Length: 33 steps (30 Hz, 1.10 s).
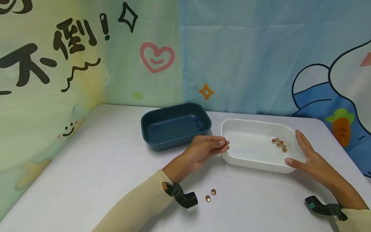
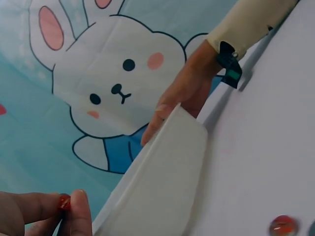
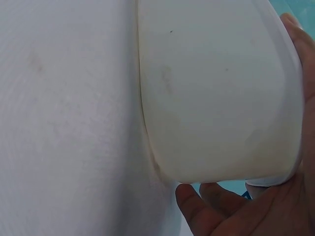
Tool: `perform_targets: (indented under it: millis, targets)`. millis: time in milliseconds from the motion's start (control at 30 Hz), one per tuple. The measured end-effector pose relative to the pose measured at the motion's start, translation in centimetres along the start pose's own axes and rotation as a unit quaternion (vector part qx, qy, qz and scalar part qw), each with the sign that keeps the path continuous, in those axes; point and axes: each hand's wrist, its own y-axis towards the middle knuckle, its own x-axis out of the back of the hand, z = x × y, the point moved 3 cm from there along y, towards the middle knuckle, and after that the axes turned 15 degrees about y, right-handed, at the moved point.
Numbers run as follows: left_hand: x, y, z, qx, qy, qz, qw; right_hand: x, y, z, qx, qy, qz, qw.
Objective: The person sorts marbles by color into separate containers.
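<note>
In the head view my left hand (image 1: pixel 203 150) pinches a small reddish-orange glass marble (image 1: pixel 226 142) between thumb and fingertips, at the left rim of a white tray (image 1: pixel 249 163). The left wrist view shows this marble (image 2: pixel 64 202) between the fingers. My right hand (image 1: pixel 311 162) holds the tray's near right corner, thumb on the front rim and fingers along the right end. Several orange-and-clear marbles (image 1: pixel 279 144) lie inside the tray toward its right end. Two more marbles rest on the table in front: one nearer (image 1: pixel 208 198), one slightly farther (image 1: pixel 213 191).
A dark blue basin (image 1: pixel 162 146) stands left of the white tray, with several dark blue marbles (image 1: pixel 201 128) inside. Both containers stand on a white-covered table (image 1: pixel 116 167). A printed cloth backdrop (image 1: pixel 232 64) hangs behind. Each wrist wears a black camera strap.
</note>
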Motion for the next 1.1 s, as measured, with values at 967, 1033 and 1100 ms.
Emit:
perform_targets:
  millis: [967, 1033, 1100]
  targets:
    - [-1.4, 6.4, -2.2, 0.011, 0.065, -0.072, 0.9952, 0.1, 0.1, -0.2, -0.002, 0.011, 0.011, 1.000]
    - [-1.5, 6.5, -2.3, 0.010, 0.062, -0.074, 0.9953, 0.1, 0.1, -0.2, -0.003, 0.014, 0.013, 1.000]
    - [-1.6, 6.5, -2.4, 0.013, 0.068, -0.076, 0.9947, 0.1, 0.2, -0.1, -0.005, 0.014, 0.016, 1.000]
